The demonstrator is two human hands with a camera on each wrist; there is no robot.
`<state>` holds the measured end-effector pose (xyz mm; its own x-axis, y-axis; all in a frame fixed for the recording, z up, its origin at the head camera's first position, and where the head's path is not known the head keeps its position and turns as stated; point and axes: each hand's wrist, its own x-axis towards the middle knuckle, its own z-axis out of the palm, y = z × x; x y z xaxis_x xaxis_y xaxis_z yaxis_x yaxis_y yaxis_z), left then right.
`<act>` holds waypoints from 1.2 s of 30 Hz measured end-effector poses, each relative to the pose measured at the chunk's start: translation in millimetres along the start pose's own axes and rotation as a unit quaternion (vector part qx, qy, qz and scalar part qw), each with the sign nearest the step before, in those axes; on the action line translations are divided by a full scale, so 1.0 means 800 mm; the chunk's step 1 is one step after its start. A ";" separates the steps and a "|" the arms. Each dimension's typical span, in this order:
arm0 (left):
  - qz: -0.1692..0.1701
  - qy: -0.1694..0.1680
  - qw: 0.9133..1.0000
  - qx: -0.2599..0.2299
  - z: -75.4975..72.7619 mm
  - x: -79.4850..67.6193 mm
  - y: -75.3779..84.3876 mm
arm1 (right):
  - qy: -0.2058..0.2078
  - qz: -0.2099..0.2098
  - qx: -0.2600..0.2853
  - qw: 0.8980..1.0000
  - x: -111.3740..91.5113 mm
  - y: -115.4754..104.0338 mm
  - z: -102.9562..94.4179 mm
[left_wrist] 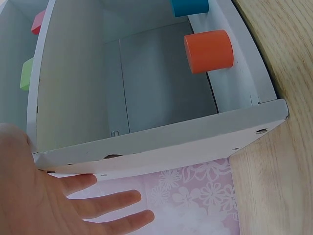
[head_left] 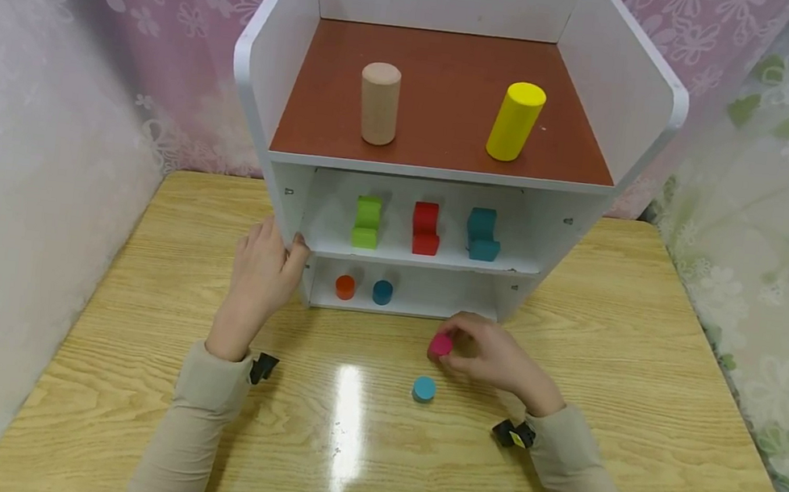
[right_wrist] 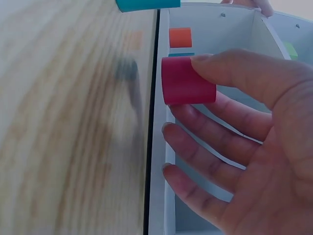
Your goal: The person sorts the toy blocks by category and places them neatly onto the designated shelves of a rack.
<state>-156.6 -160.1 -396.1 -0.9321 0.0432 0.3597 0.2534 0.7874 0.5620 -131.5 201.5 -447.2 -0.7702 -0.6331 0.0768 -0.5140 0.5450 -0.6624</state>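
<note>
My right hand [head_left: 491, 356] pinches a magenta cylinder block [right_wrist: 188, 81] between thumb and fingers, just in front of the white shelf's bottom compartment; the other fingers are spread below it in the right wrist view. On the table nearby stands a light blue cylinder block [head_left: 424, 389]. At the shelf's left side, my left hand [head_left: 263, 272] holds the side panel [left_wrist: 161, 142], its thumb over the front edge and its fingers extended along the outside. Inside the bottom compartment stand an orange cylinder block [head_left: 345, 287] and a dark blue cylinder block [head_left: 383, 292].
The shelf [head_left: 446, 174] stands on a wooden table [head_left: 646, 348]. Its brown top holds a plain wooden cylinder [head_left: 380, 105] and a tilted yellow cylinder [head_left: 516, 122]. In the middle compartment are green [head_left: 367, 223], red [head_left: 425, 229] and teal [head_left: 482, 235] curved blocks. Patterned curtains surround the table.
</note>
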 end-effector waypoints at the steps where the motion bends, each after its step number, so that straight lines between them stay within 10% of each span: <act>1: -0.001 0.000 1.000 0.000 0.000 0.000 0.000 | 0.004 -0.002 -0.003 1.000 0.002 0.000 -0.001; 36: -0.002 -0.003 1.000 0.004 0.000 0.001 0.001 | 0.101 0.109 -0.030 0.988 0.075 -0.002 0.011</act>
<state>-156.8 -159.8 -395.3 -0.9344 0.0440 0.3536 0.2484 0.7920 0.5578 -173.2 157.8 -448.2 -0.9218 -0.3776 0.0881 -0.3440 0.6914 -0.6353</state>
